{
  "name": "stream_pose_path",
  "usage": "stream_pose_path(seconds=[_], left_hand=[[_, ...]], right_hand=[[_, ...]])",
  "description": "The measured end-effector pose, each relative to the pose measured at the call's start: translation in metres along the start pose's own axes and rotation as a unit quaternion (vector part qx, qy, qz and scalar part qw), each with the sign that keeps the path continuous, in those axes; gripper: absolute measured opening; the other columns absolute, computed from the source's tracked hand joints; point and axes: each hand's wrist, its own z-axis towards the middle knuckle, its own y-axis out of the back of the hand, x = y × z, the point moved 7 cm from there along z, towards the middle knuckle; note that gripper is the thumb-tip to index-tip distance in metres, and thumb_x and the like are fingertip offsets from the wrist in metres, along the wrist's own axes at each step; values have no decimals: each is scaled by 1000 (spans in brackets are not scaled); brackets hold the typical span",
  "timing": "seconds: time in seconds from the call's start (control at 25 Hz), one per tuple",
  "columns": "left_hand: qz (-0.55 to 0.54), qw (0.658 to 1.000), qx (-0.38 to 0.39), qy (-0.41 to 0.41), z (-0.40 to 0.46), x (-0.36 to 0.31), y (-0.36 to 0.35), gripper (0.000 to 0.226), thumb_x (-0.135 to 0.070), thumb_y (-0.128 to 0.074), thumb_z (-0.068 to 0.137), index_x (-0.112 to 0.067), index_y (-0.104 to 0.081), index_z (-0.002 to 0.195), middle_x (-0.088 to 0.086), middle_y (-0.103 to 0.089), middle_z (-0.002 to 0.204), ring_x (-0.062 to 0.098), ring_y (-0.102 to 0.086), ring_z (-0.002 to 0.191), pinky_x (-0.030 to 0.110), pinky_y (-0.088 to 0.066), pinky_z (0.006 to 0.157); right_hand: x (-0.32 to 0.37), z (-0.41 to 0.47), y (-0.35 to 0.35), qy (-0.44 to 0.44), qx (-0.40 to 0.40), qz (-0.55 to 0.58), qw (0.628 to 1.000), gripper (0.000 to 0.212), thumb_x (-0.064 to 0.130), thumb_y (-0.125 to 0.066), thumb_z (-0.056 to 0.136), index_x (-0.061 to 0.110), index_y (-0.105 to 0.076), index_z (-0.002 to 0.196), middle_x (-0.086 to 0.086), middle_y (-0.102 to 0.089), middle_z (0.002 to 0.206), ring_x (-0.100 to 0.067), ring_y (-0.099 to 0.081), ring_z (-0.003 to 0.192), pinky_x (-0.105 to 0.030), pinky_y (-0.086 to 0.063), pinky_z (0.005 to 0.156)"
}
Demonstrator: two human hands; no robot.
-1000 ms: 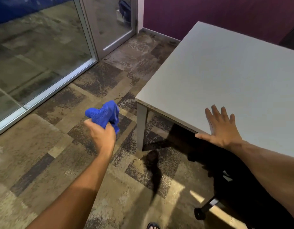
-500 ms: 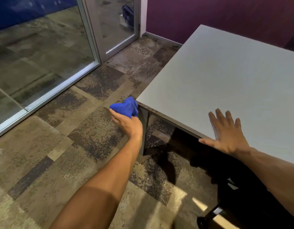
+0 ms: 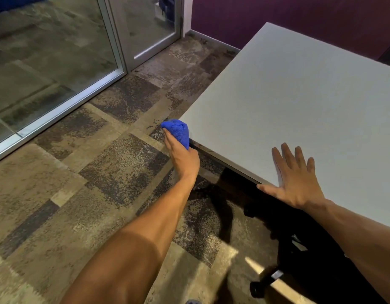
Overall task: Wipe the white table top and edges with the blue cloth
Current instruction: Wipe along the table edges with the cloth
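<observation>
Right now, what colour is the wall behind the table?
Dark purple wall, beyond the table; head view.

The rectangular white table top with a matte laminate surface (image 3: 299,102) is lying flat and level, one corner pointing toward the lower left, a thin pale edge running along its near side. The bunched blue woven cloth (image 3: 177,131) is sitting crumpled into a compact wad, pressing against that corner's edge, just below the level of the top surface.
</observation>
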Motion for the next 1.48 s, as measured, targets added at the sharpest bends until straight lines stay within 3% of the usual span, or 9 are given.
stream_pose_path(seconds=[0.16, 0.36, 0.56, 0.84, 0.96, 1.08, 1.16, 1.32, 1.48], left_hand=[[34, 999, 1, 3, -24, -1, -6, 84, 11, -50, 85, -10, -10, 156, 15, -30, 156, 30, -37, 139, 35, -32, 115], [44, 994, 94, -21, -97, 7, -40, 83, 10, -53, 85, -12, -15, 156, 12, -26, 159, 27, -31, 145, 22, -20, 115], [53, 985, 156, -47, -133, 6, -54, 81, 13, -49, 84, -11, -18, 155, 12, -26, 159, 27, -30, 145, 38, -28, 119], [129, 951, 244, -139, -154, 10, -61, 80, 11, -55, 84, -12, -23, 153, 11, -27, 157, 26, -34, 143, 39, -33, 118], [211, 901, 273, -263, -147, 13, -56, 83, 15, -59, 77, -9, -30, 150, 16, -34, 153, 33, -35, 141, 46, -33, 117], [319, 781, 376, -382, -155, 21, -62, 82, 12, -57, 77, -15, -32, 150, 15, -33, 156, 37, -26, 144, 52, -21, 120], [347, 737, 412, -408, -158, 27, -60, 78, 10, -58, 78, -16, -36, 149, 14, -35, 155, 37, -27, 144, 51, -20, 120], [322, 805, 369, -335, -134, 43, -28, 78, 4, -63, 75, -20, -39, 145, 5, -47, 143, 26, -46, 127, 50, -44, 105], [168, 945, 280, 22, -76, 78, 22, 80, -4, -64, 78, -35, -28, 142, 0, -62, 120, 14, -68, 81, 39, -59, 65]], right_hand=[[0, 0, -2, 2, -5, 3, 1000, 117, 105, -15, 68, 39, 28, 155, 3, 33, 166, -32, 26, 153, -58, 14, 120], [-2, -2, -2, 2, -13, 8, 1000, 116, 104, -17, 70, 39, 25, 157, 3, 31, 167, -32, 26, 153, -56, 17, 118], [-2, 0, -3, 8, -11, 2, 1000, 116, 103, -16, 71, 37, 23, 157, 0, 21, 170, -35, 17, 157, -60, 9, 121], [-2, -2, -2, 14, -10, 17, 1000, 119, 103, -14, 71, 31, 9, 162, -5, 7, 173, -40, 7, 158, -65, -1, 122], [-1, 0, -4, 17, 2, 7, 1000, 120, 104, -12, 70, 30, 10, 162, -6, 8, 173, -40, 7, 158, -66, -2, 122], [-4, 0, -5, 16, 13, 7, 1000, 119, 103, -10, 70, 31, 12, 162, -4, 11, 172, -39, 10, 157, -65, 0, 123], [-3, -1, -4, 14, 20, 8, 1000, 116, 99, -17, 73, 31, 13, 162, -3, 14, 172, -38, 12, 157, -64, 2, 123], [-1, -2, -1, 8, 33, -1, 999, 114, 94, -29, 77, 34, 23, 158, 0, 27, 168, -37, 20, 156, -61, 8, 123], [1, -3, 0, 9, 35, -9, 999, 114, 94, -30, 79, 34, 30, 155, 1, 34, 164, -36, 23, 155, -60, 10, 122]])
